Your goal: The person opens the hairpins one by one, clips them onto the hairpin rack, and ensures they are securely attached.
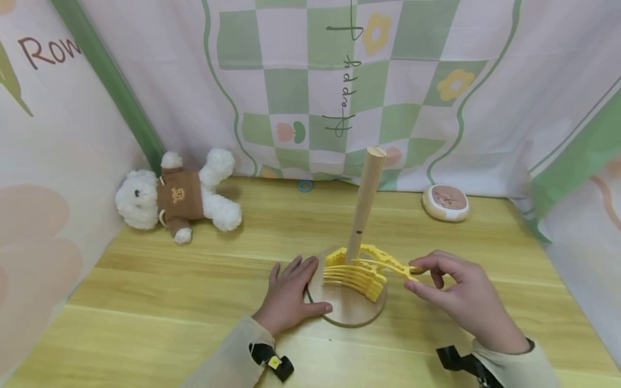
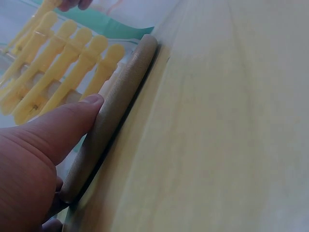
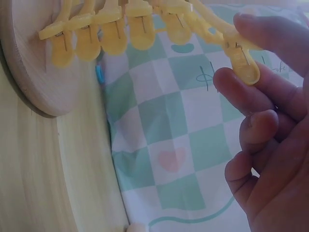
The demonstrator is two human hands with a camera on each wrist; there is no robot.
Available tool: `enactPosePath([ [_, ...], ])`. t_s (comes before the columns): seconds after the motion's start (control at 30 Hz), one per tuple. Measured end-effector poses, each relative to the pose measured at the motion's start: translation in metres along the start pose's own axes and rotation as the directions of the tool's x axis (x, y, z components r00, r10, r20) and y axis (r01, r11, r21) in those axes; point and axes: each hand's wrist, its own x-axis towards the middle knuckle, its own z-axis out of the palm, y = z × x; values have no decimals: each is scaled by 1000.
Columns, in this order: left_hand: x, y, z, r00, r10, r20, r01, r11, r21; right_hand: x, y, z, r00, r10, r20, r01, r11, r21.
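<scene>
A round wooden base (image 1: 346,315) carries an upright wooden pole (image 1: 366,199). Low on the pole sits a stack of yellow spring clips (image 1: 354,277), long and curved. My left hand (image 1: 293,299) rests against the base's left edge, fingers spread and thumb (image 2: 72,125) touching the rim. To the right of the pole, my right hand (image 1: 461,293) pinches the handle end of another yellow spring clip (image 3: 244,63) between thumb and fingers. Its two long arms (image 1: 383,258) stand apart and reach toward the pole. Where their tips meet the pole is partly hidden.
On the wooden table (image 1: 194,302), a white plush toy (image 1: 179,196) in a brown top lies at the back left. A small round-cornered white device (image 1: 446,202) stands at the back right. A blue ring (image 1: 305,186) lies by the checkered curtain (image 1: 330,91).
</scene>
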Motion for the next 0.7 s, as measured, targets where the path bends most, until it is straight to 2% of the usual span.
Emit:
enactPosePath([
  [0.47,1,2,-1,1000,-5,-1,5,1000,3,2,-6,5,995,-95,-30,95,996,-5],
  [0.7,-1,2,0,1000,-12,-1,12,1000,4,0,-8,8,996,-86,-37,85,996,-36],
])
